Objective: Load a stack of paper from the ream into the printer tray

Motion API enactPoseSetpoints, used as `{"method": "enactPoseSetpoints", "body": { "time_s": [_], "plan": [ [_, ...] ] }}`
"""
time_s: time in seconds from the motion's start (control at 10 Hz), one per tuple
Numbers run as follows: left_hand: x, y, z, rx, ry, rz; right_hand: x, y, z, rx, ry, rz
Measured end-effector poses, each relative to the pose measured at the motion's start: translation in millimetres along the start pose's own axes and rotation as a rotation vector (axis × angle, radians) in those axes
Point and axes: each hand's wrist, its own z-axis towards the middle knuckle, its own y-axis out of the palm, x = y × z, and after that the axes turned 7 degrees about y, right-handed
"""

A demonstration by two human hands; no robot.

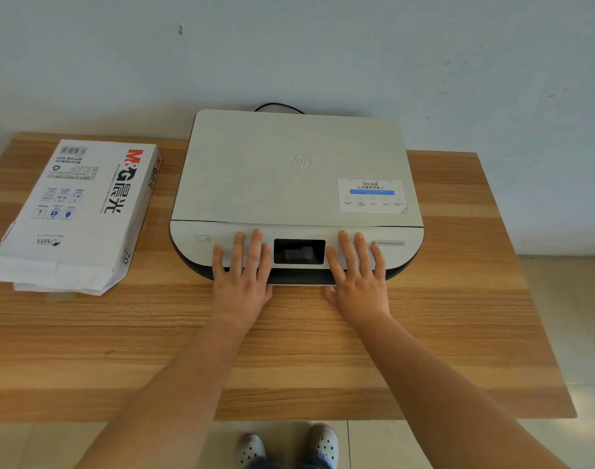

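Observation:
A white flat printer (289,170) sits at the back middle of the wooden table (289,350), lid down, with a dark screen (299,251) on its front panel. My left hand (243,269) lies flat on the panel left of the screen, fingers spread, thumb at the dark front edge below. My right hand (357,269) lies the same way right of the screen. The printer's tray is shut or hidden beneath my hands. A white paper ream (76,211) with red and black lettering lies at the table's left, its near end torn open.
A black cable (279,106) runs from behind the printer along the pale wall. A label (370,195) is stuck on the lid's right. The table's front edge is near my feet in white clogs (289,448) on a tiled floor.

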Motion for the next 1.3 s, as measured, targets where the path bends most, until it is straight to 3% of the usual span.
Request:
{"method": "enactPoseSetpoints", "body": {
  "time_s": [0.2,0.6,0.9,1.3],
  "plan": [
    [6.7,-6.9,2.7,-0.048,-0.022,0.008,-1.7,0.8,-0.4,-0.009,-0.003,-0.015],
    [-1.1,-18.2,-7.6,0.004,0.015,-0.067,-0.3,-25.6,-4.6,-0.160,0.013,-0.001],
    [-13.0,-52.5,-19.1,-0.072,0.061,-0.194,4.5,-73.2,-9.8,-0.291,0.005,0.182],
    [1.1,-145.8,-44.7,-0.078,-0.012,-0.456,14.1,-165.0,-31.8,-0.282,0.114,0.405]
  ]
}}
